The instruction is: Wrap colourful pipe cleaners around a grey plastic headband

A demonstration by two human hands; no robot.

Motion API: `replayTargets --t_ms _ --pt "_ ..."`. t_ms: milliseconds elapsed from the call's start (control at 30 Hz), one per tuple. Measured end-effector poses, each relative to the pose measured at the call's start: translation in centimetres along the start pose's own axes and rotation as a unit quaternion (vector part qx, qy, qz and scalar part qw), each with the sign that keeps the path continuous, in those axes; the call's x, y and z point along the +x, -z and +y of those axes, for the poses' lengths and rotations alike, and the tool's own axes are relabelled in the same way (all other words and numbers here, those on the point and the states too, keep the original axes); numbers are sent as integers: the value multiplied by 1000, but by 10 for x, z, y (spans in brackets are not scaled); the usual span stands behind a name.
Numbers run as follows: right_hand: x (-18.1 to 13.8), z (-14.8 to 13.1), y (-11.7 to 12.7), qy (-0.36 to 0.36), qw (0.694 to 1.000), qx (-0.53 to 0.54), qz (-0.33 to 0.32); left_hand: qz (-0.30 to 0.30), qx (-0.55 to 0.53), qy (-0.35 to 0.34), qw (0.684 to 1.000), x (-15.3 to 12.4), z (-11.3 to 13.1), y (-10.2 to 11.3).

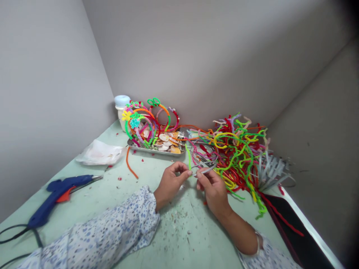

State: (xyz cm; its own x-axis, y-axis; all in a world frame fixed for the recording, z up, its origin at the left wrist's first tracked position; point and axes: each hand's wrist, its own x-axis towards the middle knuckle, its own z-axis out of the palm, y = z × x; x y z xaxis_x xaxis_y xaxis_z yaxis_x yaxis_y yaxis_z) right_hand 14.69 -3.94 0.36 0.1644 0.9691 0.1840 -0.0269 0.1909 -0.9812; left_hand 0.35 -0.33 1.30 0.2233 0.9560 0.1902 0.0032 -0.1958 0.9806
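My left hand (pixel 172 184) is closed in a pinch at the lower end of a short light-green pipe cleaner (pixel 188 155), which points up from the fingertips. Close beside it, my right hand (pixel 214 191) pinches a thin grey strip (pixel 208 170) between thumb and fingers. The strip's end reaches toward the left fingertips; whether the two pieces touch is too small to tell. Just beyond the hands lie more grey loops and pink pipe cleaners. A large tangle of coloured pipe cleaners (pixel 238 157) spreads right of my right hand.
Finished-looking pipe-cleaner hoops (pixel 143 123) stand on a metal tray (pixel 157 151) of flat discs. A pale-lidded jar (pixel 122 106) is behind. On the left lie a blue glue gun (pixel 53 194), a plastic bag (pixel 101 153) and an orange pipe cleaner (pixel 129 164). Grey strips (pixel 272 170) bunch at right.
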Motion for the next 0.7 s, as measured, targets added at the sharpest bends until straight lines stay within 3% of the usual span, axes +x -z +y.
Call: replayTargets --t_ms 700 --pt "3 4 2 -19 999 0 34 59 164 -61 983 -5 0 0"
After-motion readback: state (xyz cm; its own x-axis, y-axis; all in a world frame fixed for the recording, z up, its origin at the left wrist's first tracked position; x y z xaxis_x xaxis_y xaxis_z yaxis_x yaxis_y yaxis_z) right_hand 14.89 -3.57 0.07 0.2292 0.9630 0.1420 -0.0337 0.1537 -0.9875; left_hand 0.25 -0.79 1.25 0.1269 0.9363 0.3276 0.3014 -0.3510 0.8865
